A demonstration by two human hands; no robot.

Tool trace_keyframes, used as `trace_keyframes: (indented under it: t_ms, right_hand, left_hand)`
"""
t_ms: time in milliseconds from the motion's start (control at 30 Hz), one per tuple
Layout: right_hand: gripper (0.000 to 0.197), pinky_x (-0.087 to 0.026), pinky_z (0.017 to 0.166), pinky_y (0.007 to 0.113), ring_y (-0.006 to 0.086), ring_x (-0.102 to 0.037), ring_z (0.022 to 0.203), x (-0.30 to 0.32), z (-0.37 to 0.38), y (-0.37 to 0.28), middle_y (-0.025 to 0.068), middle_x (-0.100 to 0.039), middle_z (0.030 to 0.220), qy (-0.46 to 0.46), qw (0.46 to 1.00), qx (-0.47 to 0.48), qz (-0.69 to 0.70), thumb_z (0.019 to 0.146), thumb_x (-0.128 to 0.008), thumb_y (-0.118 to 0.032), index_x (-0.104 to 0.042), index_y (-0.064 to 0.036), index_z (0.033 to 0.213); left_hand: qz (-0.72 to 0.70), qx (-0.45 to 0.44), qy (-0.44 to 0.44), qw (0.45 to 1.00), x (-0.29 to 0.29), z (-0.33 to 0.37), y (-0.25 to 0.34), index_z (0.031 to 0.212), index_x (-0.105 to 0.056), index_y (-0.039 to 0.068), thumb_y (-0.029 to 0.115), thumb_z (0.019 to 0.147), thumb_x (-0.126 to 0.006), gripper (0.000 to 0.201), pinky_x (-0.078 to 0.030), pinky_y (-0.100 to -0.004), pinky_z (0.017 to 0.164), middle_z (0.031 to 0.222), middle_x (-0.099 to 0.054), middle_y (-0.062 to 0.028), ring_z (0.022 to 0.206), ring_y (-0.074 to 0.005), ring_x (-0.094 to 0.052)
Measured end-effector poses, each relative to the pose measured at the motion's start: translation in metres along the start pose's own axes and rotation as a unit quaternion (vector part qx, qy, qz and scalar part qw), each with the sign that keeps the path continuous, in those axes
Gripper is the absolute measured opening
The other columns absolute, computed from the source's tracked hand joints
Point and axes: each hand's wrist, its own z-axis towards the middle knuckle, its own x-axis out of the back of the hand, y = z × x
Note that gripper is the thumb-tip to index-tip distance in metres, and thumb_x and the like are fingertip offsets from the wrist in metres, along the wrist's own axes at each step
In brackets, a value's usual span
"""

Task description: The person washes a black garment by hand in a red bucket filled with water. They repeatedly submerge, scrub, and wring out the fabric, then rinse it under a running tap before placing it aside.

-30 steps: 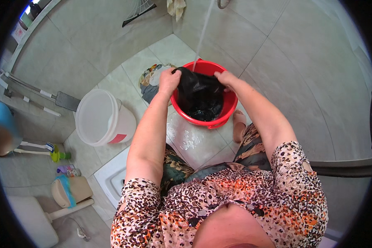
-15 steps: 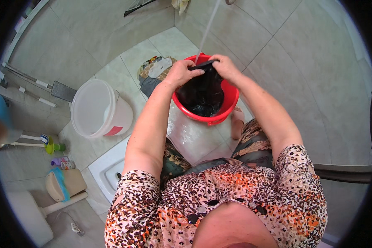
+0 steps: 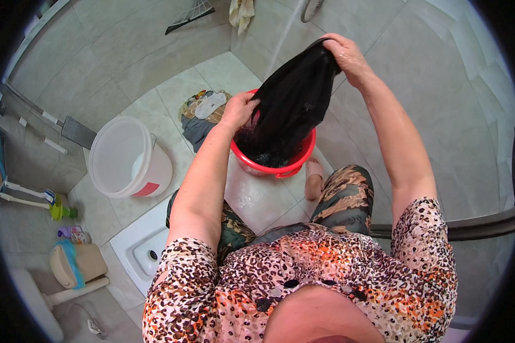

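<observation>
A wet black garment (image 3: 300, 86) is stretched between my two hands, its lower part hanging into the red bucket (image 3: 280, 172). My right hand (image 3: 349, 59) is raised beyond the bucket's far right side, closed on the upper corner of the cloth. Lower down, my left hand (image 3: 240, 110) pinches the garment's other edge at the bucket's left rim. Dark cloth lies in the bucket. A stream of water (image 3: 283, 37) falls behind the garment, and where it lands is hidden.
Crumpled clothes (image 3: 199, 123) lie on the tiles left of the bucket. Further left stands a white plastic bucket (image 3: 154, 171). A squat toilet pan (image 3: 133, 251) is at lower left, beside a tank and brushes. My foot (image 3: 313, 180) rests near the red bucket.
My right hand has lifted up and to the right, pulling the garment higher out of the bucket and spreading it. My left hand has moved slightly left and down, still gripping the cloth.
</observation>
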Motion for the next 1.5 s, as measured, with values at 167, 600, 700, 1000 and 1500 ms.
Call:
trace_keyframes:
  t_ms: [167,600,700,1000,1500]
  right_hand:
    - [0.030,-0.045,0.076,0.030,0.0152,-0.055,0.088,0.024,0.002,0.049,0.0033,-0.061,0.093,0.050,0.999,-0.004,-0.020,0.089,-0.052,-0.023,-0.063,-0.0038,0.109]
    - [0.025,-0.047,0.078,0.033,0.0183,-0.060,0.085,0.002,-0.020,0.104,0.0060,-0.067,0.093,0.012,0.969,-0.157,0.191,0.088,-0.050,-0.019,-0.066,-0.0037,0.099]
    - [0.027,-0.050,0.086,0.037,0.0218,-0.065,0.088,0.015,-0.018,0.084,0.0074,-0.070,0.095,0.008,0.900,-0.109,0.421,0.090,-0.054,-0.027,-0.066,-0.0046,0.097]
    - [0.042,-0.043,0.100,0.043,0.0271,-0.056,0.111,-0.139,-0.047,0.071,0.0101,-0.061,0.118,-0.059,0.842,-0.253,0.473,0.098,-0.044,-0.041,-0.058,-0.0069,0.119]
    - [0.103,-0.028,0.112,0.037,0.0267,-0.034,0.135,-0.094,-0.064,0.065,0.0165,-0.035,0.145,-0.153,0.987,0.002,-0.044,0.069,-0.082,-0.020,-0.016,-0.0063,0.148]
  left_hand:
    - [-0.228,-0.051,0.113,0.966,0.015,0.013,0.001,0.108,-0.067,0.001,0.013,0.093,-0.055,0.023,-0.047,-0.0269,0.082,0.098,-0.066,-0.0032,0.089,-0.0127,-0.059]
    - [-0.108,-0.035,0.224,0.968,0.065,0.004,0.049,0.100,-0.068,-0.003,0.024,0.090,-0.064,0.029,-0.049,-0.0263,0.068,0.086,-0.068,-0.0047,0.073,-0.0115,-0.060]
    - [-0.302,-0.035,0.197,0.932,0.064,0.004,0.064,0.103,-0.068,-0.002,0.024,0.090,-0.064,0.030,-0.048,-0.0258,0.067,0.087,-0.068,-0.0045,0.074,-0.0111,-0.060]
    - [-0.042,-0.004,0.005,0.999,0.004,0.005,0.066,0.125,-0.054,0.001,0.036,0.081,-0.072,0.059,-0.045,-0.0359,0.094,0.114,-0.063,-0.0186,0.108,-0.0267,-0.060]
    - [-0.329,0.000,-0.007,0.944,0.034,-0.012,0.110,0.089,-0.064,0.003,0.013,0.078,-0.064,0.015,-0.046,-0.0282,0.072,0.081,-0.063,-0.0024,0.075,-0.0133,-0.056]
